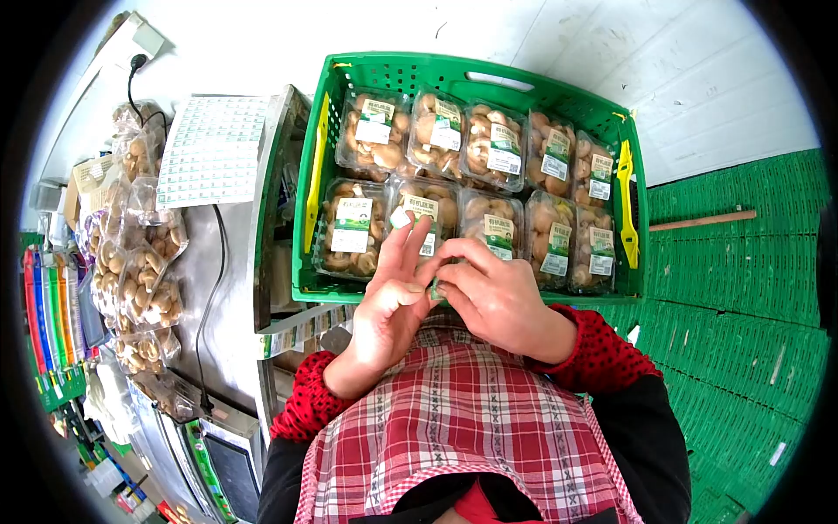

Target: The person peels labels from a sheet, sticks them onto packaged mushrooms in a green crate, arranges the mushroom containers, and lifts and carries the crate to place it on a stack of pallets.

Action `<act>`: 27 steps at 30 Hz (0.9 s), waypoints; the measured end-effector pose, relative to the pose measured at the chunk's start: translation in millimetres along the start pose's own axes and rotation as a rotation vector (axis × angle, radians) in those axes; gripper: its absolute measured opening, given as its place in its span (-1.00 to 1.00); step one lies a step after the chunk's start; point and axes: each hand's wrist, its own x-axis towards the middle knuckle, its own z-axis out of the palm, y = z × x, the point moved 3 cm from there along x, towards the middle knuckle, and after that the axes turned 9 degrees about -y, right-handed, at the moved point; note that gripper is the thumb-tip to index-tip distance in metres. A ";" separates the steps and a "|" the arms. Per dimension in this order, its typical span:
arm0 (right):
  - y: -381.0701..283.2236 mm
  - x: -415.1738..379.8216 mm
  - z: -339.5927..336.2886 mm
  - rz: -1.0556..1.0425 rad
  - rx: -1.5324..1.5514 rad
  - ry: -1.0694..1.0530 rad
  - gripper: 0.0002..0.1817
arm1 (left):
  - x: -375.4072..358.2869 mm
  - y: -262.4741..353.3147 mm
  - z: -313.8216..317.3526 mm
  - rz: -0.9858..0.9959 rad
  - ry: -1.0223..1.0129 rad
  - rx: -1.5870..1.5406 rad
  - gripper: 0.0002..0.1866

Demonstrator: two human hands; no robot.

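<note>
A green crate (pixel 471 66) holds two rows of clear packs of brown mushrooms (pixel 375 131), each with a white and green label. In front of its near edge, my left hand (pixel 388 310) is raised with its upper fingers stretched out and a small white label (pixel 400 217) on a fingertip. My right hand (pixel 497 297) is closed, its fingertips pinching a small greenish piece (pixel 435 288) against the fingers of my left hand. The piece is too small to make out. Both hands are over the near row of packs and the apron.
To the left, a metal table (pixel 231 306) bears bagged mushrooms (pixel 140 262), a sheet of labels (pixel 214 148) and a black cable (pixel 209 297). Green crates (pixel 742 349) are stacked at the right, with a wooden stick (pixel 703 220) on them. A white wall stands behind the crate.
</note>
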 end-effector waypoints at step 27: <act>53.9 -19.3 -2.8 0.400 0.615 0.005 -0.90 | -7.6 10.5 -18.2 0.060 0.168 0.504 -0.22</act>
